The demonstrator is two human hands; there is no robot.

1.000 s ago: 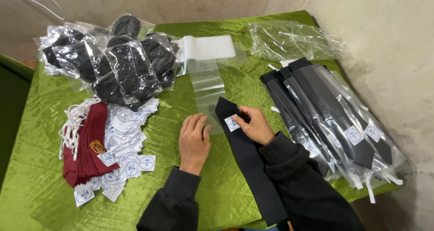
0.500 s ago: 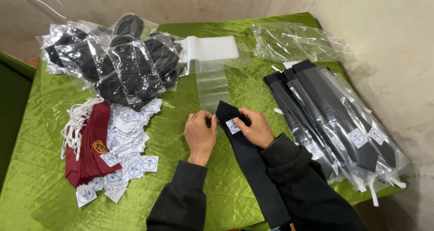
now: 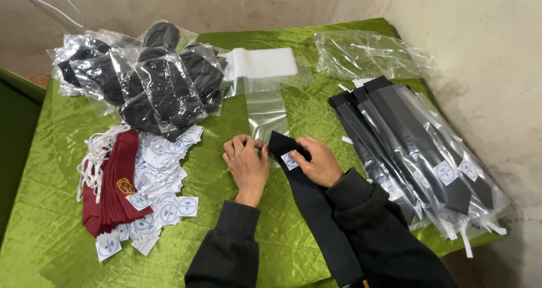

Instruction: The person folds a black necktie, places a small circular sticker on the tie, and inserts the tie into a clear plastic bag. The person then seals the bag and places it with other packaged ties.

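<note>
On the tabletop (image 3: 271,248), a tie (image 3: 316,209) lies at centre, an empty sleeve (image 3: 266,110) behind it. Bagged ties (image 3: 418,152) are stacked to its right. Tags (image 3: 161,181) lie left, bagged items (image 3: 152,85) behind them.

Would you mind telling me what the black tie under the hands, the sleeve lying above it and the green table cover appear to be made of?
Black tie: apparently woven fabric, matte, showing no glare. Clear sleeve: thin plastic film, transparent and glossy, with the green showing through. Green table cover: probably satin-like cloth, shiny with fine creases.
</note>
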